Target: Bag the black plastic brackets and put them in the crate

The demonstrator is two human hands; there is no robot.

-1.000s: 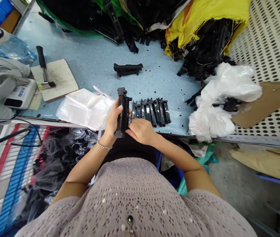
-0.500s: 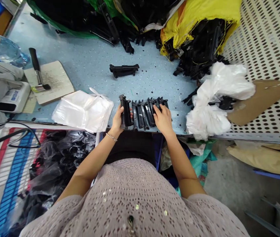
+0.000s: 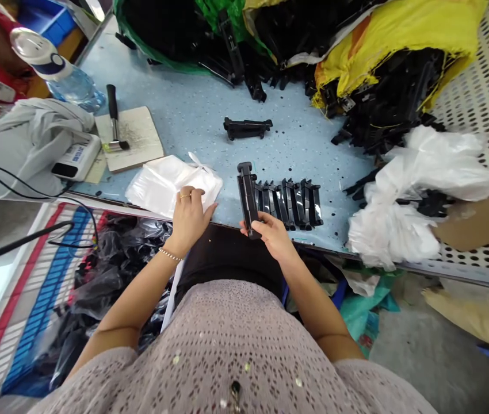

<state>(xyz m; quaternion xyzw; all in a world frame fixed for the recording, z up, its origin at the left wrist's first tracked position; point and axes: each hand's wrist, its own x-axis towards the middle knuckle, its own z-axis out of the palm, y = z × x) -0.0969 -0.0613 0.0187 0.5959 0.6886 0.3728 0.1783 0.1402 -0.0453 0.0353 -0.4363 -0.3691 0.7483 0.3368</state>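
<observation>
My right hand [image 3: 272,233] grips the lower end of a long black plastic part [image 3: 248,195], held tilted at the table's front edge. Beside it, several similar black parts [image 3: 290,201] lie side by side in a row. My left hand [image 3: 190,218] rests on a stack of clear plastic bags [image 3: 153,184]. Its fingers are bent over the top bags, with the thumb apart from them; the fingertips are partly hidden. Another black part [image 3: 248,128] lies alone farther back on the blue speckled table [image 3: 197,103].
Sacks of black parts, one green [image 3: 171,63] and one yellow [image 3: 400,40], line the back. White crumpled bags [image 3: 395,224] sit at right. On the left are a brush [image 3: 114,118] on a board [image 3: 141,132], a small white device [image 3: 78,158] and a water bottle [image 3: 69,80].
My left hand has let go of the black part and moved left onto the plastic bags. My right hand has left the row and taken the part. The view has shifted left.
</observation>
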